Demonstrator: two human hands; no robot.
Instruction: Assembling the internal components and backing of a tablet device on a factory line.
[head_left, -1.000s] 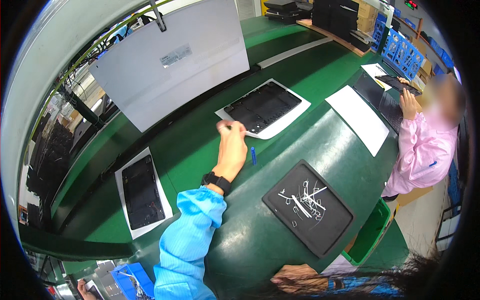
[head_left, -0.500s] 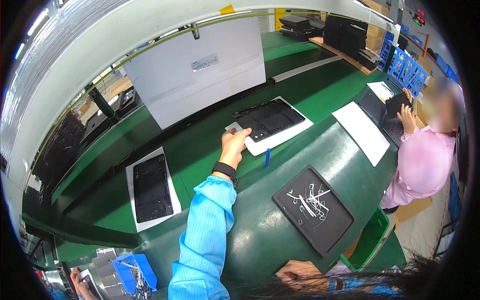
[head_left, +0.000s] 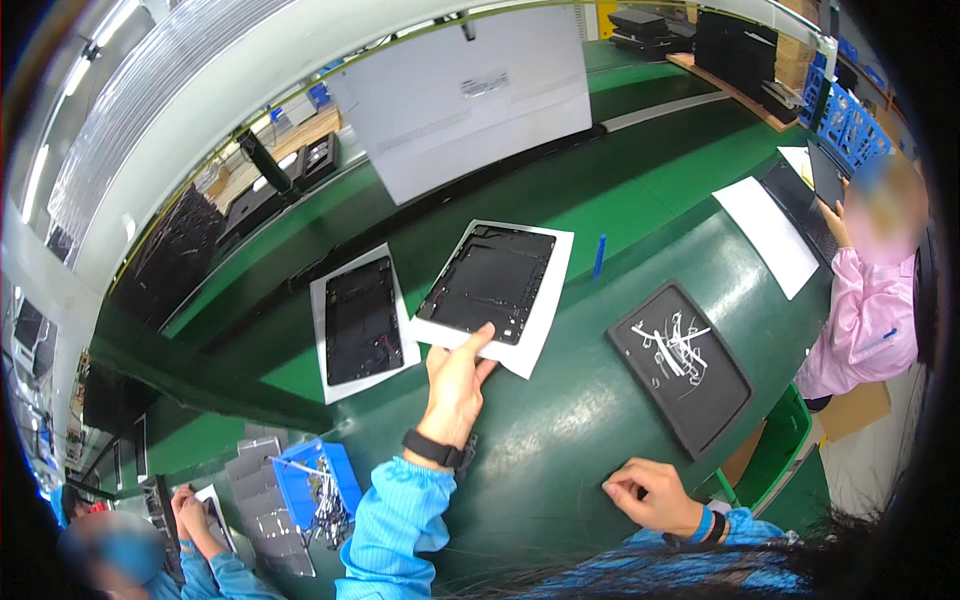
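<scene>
Black panel [head_left: 487,280] on a white sheet [head_left: 548,300], straight ahead of the left hand [head_left: 462,372], short end nearest.
Long axis runs away from that hand, leaning far-right; left is the nearer hand, clamped on the sheet's near edge, thumb on top. Second black panel [head_left: 362,320] just left, on its own sheet [head_left: 404,345]. Right hand [head_left: 655,497] well apart, lower right, fingers curled together, nothing visible in it. Black tray [head_left: 708,408] with white strips [head_left: 688,348] lies beyond it on the desk [head_left: 540,450]; blue stick [head_left: 600,256] farther out.
</scene>
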